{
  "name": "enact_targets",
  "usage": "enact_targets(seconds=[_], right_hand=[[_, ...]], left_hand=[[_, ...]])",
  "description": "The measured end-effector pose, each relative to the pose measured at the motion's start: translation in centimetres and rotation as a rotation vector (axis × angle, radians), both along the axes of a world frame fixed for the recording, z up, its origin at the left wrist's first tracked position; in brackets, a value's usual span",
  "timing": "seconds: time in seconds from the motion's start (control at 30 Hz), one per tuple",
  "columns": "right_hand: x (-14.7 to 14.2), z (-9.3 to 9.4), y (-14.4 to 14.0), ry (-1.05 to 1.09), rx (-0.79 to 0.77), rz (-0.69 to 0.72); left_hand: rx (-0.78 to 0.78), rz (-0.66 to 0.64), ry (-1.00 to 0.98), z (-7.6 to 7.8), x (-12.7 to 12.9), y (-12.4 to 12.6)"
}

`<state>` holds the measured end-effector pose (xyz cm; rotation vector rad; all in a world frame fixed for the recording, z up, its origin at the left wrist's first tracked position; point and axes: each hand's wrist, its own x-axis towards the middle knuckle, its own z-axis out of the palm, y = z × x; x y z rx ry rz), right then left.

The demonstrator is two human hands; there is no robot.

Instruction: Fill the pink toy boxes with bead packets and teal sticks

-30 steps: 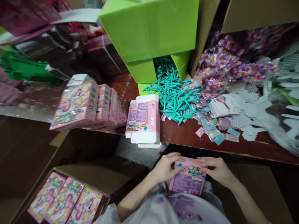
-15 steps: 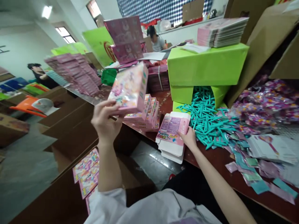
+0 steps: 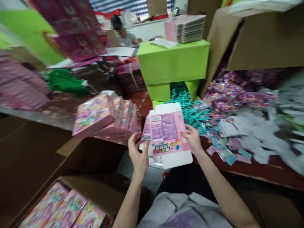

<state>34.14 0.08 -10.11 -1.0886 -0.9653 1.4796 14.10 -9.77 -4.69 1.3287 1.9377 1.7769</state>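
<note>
My right hand (image 3: pixel 193 139) grips the right edge of a flat, unfolded pink box (image 3: pixel 165 129) with purple panels and white end flaps. Beside its lower left edge is my left hand (image 3: pixel 139 155), thumb and fingers apart, holding nothing. Another flat pink box (image 3: pixel 146 134) shows partly behind the first, at the table edge. Further left, a folded pink box (image 3: pixel 93 112) with a colourful print lies on a row of similar boxes (image 3: pixel 127 115).
Teal sticks (image 3: pixel 197 115) spill from a lime green box (image 3: pixel 173 63) bearing stacked cards (image 3: pixel 186 28). Shiny packets (image 3: pixel 234 91) and small sachets (image 3: pixel 230 155) lie to the right. An open carton (image 3: pixel 80 186) at lower left holds printed boxes. A person (image 3: pixel 123 33) sits at the back.
My left hand has put the folded box on the pile and come down beside the flat box. My right hand has raised the flat box. The view has swung right.
</note>
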Motion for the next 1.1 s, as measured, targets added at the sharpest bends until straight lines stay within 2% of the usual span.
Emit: enact_targets(seconds=[0.1,0.17,0.27,0.37,0.43,0.53,0.63,0.7,0.83,0.9,0.97,1.03,1.1], right_hand=[[3.6,1.7,-2.6,-0.076,0.104,-0.001],[5.7,2.3,-4.2,-0.233,0.182,-0.051],[8.0,2.0,-6.0,-0.275,0.172,-0.063],[9.9,1.0,-7.7,-0.098,0.067,-0.102],[11.3,0.5,-8.8,0.009,-0.011,-0.071],[13.7,0.4,-10.3,0.052,-0.075,-0.001],[15.3,0.4,-11.5,0.062,-0.052,-0.130],[15.5,0.3,-12.1,0.117,0.001,-0.191],[14.3,-0.7,-13.2,0.155,0.006,-0.181],[13.6,-1.5,-13.7,0.068,-0.017,-0.195],[12.9,-2.4,-13.9,-0.010,-0.041,-0.252],[12.5,-3.2,-14.0,-0.037,-0.095,-0.327],[12.4,-3.7,-13.9,0.024,-0.158,-0.349]], left_hand=[[-0.300,-0.238,-0.569,-2.0,6.2,0.7],[-0.447,-0.290,-0.724,-2.2,9.1,0.9],[-0.474,-0.405,-0.641,-1.9,11.5,1.5],[-0.397,-0.517,-0.502,-2.6,12.6,2.3],[-0.401,-0.551,-0.508,-3.8,12.9,2.4],[-0.502,-0.612,-0.593,-6.2,13.6,1.3],[-0.601,-0.732,-0.628,-7.5,14.5,-0.6],[-0.534,-0.744,-0.617,-7.4,15.0,-1.5],[-0.366,-0.697,-0.447,-6.8,15.4,-1.8],[-0.386,-0.649,-0.353,-7.0,15.4,-1.5],[-0.473,-0.621,-0.332,-7.5,15.3,-1.3],[-0.557,-0.632,-0.371,-7.8,15.5,-1.2],[-0.530,-0.618,-0.486,-7.7,15.6,-1.1]])
